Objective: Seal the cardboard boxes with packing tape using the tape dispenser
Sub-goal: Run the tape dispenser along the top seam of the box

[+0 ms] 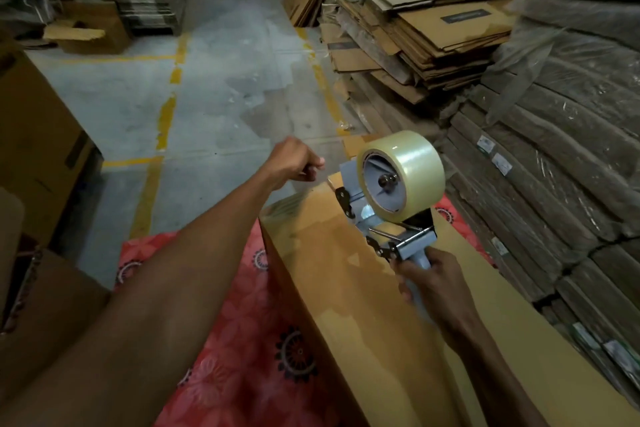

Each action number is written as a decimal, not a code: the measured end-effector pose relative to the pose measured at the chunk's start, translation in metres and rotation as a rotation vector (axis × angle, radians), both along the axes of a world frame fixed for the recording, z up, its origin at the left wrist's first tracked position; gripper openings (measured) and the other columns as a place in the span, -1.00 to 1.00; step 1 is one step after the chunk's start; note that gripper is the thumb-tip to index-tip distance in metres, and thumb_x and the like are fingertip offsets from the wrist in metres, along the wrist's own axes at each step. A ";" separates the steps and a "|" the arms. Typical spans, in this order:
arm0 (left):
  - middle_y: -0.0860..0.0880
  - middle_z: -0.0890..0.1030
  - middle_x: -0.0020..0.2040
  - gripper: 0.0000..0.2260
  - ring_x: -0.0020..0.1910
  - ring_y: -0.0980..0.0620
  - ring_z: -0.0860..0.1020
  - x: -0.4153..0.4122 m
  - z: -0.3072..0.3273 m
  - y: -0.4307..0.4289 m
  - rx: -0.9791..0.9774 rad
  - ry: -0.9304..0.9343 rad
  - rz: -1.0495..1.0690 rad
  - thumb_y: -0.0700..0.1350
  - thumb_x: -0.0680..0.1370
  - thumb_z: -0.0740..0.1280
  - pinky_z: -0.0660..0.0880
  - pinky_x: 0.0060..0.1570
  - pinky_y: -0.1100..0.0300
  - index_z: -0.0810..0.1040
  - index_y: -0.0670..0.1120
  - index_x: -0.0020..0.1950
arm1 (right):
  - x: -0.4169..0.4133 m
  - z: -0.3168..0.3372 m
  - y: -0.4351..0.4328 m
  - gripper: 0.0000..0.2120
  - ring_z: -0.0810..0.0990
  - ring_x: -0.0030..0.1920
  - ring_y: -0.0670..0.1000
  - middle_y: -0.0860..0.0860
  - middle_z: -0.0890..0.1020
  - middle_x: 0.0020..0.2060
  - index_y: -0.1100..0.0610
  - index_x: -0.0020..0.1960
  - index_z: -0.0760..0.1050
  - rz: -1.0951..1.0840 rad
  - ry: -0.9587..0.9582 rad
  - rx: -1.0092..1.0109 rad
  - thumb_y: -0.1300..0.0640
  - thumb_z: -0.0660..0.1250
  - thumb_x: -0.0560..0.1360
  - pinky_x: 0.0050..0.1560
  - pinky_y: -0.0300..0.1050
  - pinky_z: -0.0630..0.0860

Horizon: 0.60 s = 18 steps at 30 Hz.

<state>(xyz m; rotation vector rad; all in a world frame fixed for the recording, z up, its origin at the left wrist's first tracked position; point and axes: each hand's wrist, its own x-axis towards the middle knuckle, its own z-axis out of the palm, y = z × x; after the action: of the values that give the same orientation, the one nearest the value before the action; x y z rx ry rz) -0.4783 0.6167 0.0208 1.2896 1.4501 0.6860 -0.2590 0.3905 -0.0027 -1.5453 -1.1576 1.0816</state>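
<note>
A long brown cardboard box (346,305) lies on a red patterned cloth, running from the lower right toward the middle. A strip of clear tape shines along its top. My right hand (431,282) grips the handle of a grey tape dispenser (388,211) that carries a roll of clear tape (412,172) and rests on the box top near its far end. My left hand (294,159) is stretched out past the box's far left corner with its fingers curled shut; whether it pinches the tape end cannot be made out.
The red cloth (242,340) covers the floor under the box. Flattened cartons (426,28) and wrapped bundles (554,149) are stacked on the right. More brown boxes (38,135) stand at the left. Grey concrete floor (221,80) with yellow lines lies ahead.
</note>
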 end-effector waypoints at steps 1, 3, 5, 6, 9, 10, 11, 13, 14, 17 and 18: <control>-0.24 0.68 -0.23 -0.88 -0.27 -0.11 0.65 0.006 -0.005 0.000 0.013 0.026 -0.013 -0.26 0.55 0.43 0.60 -0.27 0.14 0.67 -0.32 -0.11 | 0.000 -0.002 0.003 -0.81 0.46 -0.45 0.07 0.11 0.54 -0.45 0.34 -0.17 0.54 -0.012 -0.024 -0.003 0.21 0.44 0.45 -0.39 -0.03 0.41; -0.24 0.69 -0.18 -0.85 -0.25 -0.10 0.65 0.011 -0.018 -0.002 0.030 0.081 -0.015 -0.20 0.58 0.40 0.53 -0.33 0.16 0.69 -0.26 -0.12 | 0.001 -0.003 0.007 -0.85 0.46 -0.47 0.06 0.10 0.53 -0.47 0.36 -0.20 0.52 -0.030 -0.068 -0.016 0.29 0.41 0.48 -0.41 -0.06 0.40; -0.18 0.69 -0.13 -0.81 -0.21 -0.06 0.63 0.015 -0.028 -0.007 0.076 0.117 0.022 -0.18 0.60 0.36 0.49 -0.28 0.18 0.69 -0.22 -0.13 | 0.000 -0.004 0.012 -0.86 0.46 -0.47 0.04 0.09 0.53 -0.48 0.35 -0.21 0.52 -0.039 -0.072 -0.047 0.30 0.40 0.47 -0.42 -0.07 0.40; -0.16 0.68 -0.11 -0.79 -0.19 -0.05 0.62 0.017 -0.033 -0.008 0.104 0.124 0.040 -0.18 0.62 0.33 0.50 -0.24 0.15 0.69 -0.21 -0.14 | -0.001 -0.005 0.014 -0.87 0.46 -0.46 0.04 0.09 0.53 -0.47 0.34 -0.22 0.53 -0.043 -0.073 -0.068 0.29 0.40 0.47 -0.42 -0.07 0.40; -0.16 0.67 -0.10 -0.75 -0.14 -0.05 0.61 0.020 -0.037 -0.011 0.164 0.157 0.041 -0.13 0.65 0.31 0.51 -0.09 0.07 0.64 -0.15 -0.18 | -0.003 -0.007 0.016 -0.85 0.47 -0.46 0.02 0.08 0.54 -0.47 0.28 -0.27 0.54 -0.053 -0.093 -0.097 0.27 0.40 0.46 -0.41 -0.08 0.40; -0.15 0.66 -0.10 -0.75 -0.15 -0.04 0.59 0.020 -0.038 -0.011 0.178 0.176 0.024 -0.11 0.65 0.30 0.48 -0.10 0.07 0.64 -0.14 -0.17 | -0.003 -0.008 0.016 -0.85 0.48 -0.47 0.01 0.07 0.55 -0.47 0.26 -0.27 0.54 -0.058 -0.097 -0.099 0.27 0.40 0.46 -0.41 -0.08 0.40; -0.15 0.65 -0.10 -0.76 -0.17 -0.03 0.57 0.020 -0.038 -0.011 0.187 0.198 0.003 -0.10 0.66 0.30 0.45 -0.13 0.08 0.64 -0.14 -0.15 | -0.003 -0.008 0.016 -0.85 0.48 -0.47 0.01 0.07 0.55 -0.47 0.25 -0.27 0.55 -0.063 -0.101 -0.100 0.26 0.40 0.46 -0.41 -0.09 0.41; -0.11 0.63 -0.15 -0.74 -0.22 0.00 0.52 0.021 -0.040 -0.009 0.198 0.225 -0.027 -0.07 0.67 0.29 0.39 -0.20 0.10 0.61 -0.14 -0.17 | -0.003 -0.008 0.016 -0.86 0.48 -0.47 0.01 0.06 0.55 -0.47 0.27 -0.25 0.56 -0.070 -0.098 -0.107 0.25 0.40 0.47 -0.40 -0.08 0.42; -0.09 0.62 -0.18 -0.72 -0.24 0.02 0.51 0.021 -0.040 -0.007 0.196 0.236 -0.035 -0.07 0.67 0.29 0.39 -0.23 0.11 0.60 -0.15 -0.19 | -0.003 -0.008 0.017 -0.87 0.48 -0.47 0.01 0.07 0.55 -0.47 0.29 -0.23 0.56 -0.070 -0.090 -0.114 0.25 0.40 0.47 -0.40 -0.07 0.42; -0.08 0.59 -0.24 -0.71 -0.23 -0.03 0.51 0.020 -0.044 -0.004 0.162 0.272 -0.052 -0.08 0.63 0.35 0.39 -0.20 0.08 0.59 -0.16 -0.26 | -0.004 -0.006 0.017 -0.84 0.48 -0.47 0.01 0.07 0.54 -0.46 0.32 -0.24 0.54 -0.056 -0.097 -0.140 0.25 0.38 0.48 -0.41 -0.08 0.43; -0.08 0.55 -0.28 -0.69 -0.25 -0.02 0.49 0.020 -0.045 -0.003 0.139 0.272 -0.051 -0.09 0.62 0.38 0.40 -0.18 0.07 0.56 -0.16 -0.31 | -0.004 -0.005 0.017 -0.82 0.48 -0.47 0.01 0.07 0.54 -0.46 0.31 -0.26 0.53 -0.054 -0.103 -0.144 0.25 0.38 0.48 -0.42 -0.09 0.43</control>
<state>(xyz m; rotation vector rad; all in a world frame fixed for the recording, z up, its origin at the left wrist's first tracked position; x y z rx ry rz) -0.4583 0.6137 -0.0239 1.5708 1.6030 0.6031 -0.2629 0.4074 -0.0078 -1.7520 -1.1208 1.0796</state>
